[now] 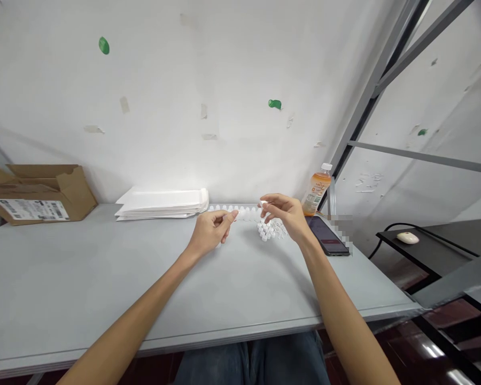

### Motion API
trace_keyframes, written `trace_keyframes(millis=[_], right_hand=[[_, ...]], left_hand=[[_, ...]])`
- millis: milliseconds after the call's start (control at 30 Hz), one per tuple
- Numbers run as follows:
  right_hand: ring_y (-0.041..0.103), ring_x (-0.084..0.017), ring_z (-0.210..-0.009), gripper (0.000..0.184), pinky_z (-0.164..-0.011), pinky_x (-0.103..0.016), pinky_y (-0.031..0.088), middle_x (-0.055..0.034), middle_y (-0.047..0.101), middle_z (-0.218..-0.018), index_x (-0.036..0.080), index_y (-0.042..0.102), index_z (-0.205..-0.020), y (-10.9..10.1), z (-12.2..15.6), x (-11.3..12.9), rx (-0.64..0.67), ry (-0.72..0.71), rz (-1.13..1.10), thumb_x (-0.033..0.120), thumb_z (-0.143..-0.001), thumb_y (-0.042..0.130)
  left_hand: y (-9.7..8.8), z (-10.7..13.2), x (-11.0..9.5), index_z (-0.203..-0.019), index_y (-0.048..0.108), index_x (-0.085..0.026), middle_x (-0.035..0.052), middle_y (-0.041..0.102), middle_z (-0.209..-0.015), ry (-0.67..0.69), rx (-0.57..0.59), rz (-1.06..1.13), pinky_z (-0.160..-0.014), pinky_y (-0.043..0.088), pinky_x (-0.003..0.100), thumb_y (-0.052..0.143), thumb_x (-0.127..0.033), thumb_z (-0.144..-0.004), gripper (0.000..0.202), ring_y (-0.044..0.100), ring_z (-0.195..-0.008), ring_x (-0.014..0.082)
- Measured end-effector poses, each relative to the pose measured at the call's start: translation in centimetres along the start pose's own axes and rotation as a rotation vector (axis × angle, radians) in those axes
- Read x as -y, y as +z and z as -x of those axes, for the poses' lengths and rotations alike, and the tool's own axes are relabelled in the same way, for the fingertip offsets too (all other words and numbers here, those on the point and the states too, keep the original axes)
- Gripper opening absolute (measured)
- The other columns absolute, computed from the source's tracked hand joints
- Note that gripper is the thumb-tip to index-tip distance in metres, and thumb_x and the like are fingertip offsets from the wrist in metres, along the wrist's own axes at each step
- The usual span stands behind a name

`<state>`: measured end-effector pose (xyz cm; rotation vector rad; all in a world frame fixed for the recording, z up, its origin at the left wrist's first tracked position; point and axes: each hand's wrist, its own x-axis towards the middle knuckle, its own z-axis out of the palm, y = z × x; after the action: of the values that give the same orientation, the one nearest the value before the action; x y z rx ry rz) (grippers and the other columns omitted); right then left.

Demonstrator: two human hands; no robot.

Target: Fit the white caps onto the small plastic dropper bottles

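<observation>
My left hand (211,231) hovers over the middle of the table, its thumb and forefinger pinched together. Whatever it holds blends with the pale things behind and cannot be made out. To the right, my right hand (284,213) has a small white cap (262,203) between thumb and fingertips. Below its fingers lies a pile of small white caps (265,231). Thin white pieces (279,230) are scattered beside that pile, partly behind my wrist. A row of small translucent white bottles (246,214) stands along the wall, partly hidden by my left hand.
White paper sheets or envelopes (164,203) are stacked against the wall. An opened cardboard box (44,195) sits at the far left. On the right are an orange drink bottle (317,190) and a phone (329,236). A white mouse (408,238) rests on a lower black surface.
</observation>
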<state>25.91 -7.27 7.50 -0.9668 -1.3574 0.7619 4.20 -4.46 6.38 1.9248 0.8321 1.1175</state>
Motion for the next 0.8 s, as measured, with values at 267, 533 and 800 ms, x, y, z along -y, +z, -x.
trace_keyframes(millis=[267,533,800], right_hand=[[0.056,-0.012,-0.045,0.028,-0.045,-0.025,0.046,-0.0007,0.061,-0.06,0.015,0.063,-0.083,-5.0,1.5,-2.5,0.03,0.105,0.472,0.039,-0.072,0.071],[0.055,-0.012,-0.047,0.013,-0.047,-0.022,0.042,0.0001,0.06,-0.058,0.016,0.066,-0.075,-4.9,2.4,-3.0,0.327,0.259,0.726,0.029,-0.072,0.065],[0.057,-0.014,-0.047,0.01,-0.052,-0.025,0.041,0.0,0.064,-0.055,0.017,0.068,-0.075,-5.4,2.4,-3.1,0.384,0.291,0.872,0.024,-0.071,0.063]], left_hand=[[0.2,0.1,-0.2,-0.064,0.059,-0.017,-0.0054,0.046,-0.045,0.008,-0.011,-0.043,-0.046,0.038,0.02,0.055,-0.047,-0.086,0.038,0.045,-0.039,0.0074],[0.5,0.2,-0.1,-0.075,0.067,-0.016,-0.0049,0.05,-0.047,-0.001,0.012,-0.102,-0.046,0.039,0.021,0.056,-0.048,-0.085,0.035,0.047,-0.038,0.0084],[0.5,0.1,-0.2,-0.072,0.066,-0.016,-0.0048,0.05,-0.045,0.008,0.015,-0.113,-0.046,0.038,0.021,0.056,-0.047,-0.084,0.034,0.046,-0.039,0.0085]])
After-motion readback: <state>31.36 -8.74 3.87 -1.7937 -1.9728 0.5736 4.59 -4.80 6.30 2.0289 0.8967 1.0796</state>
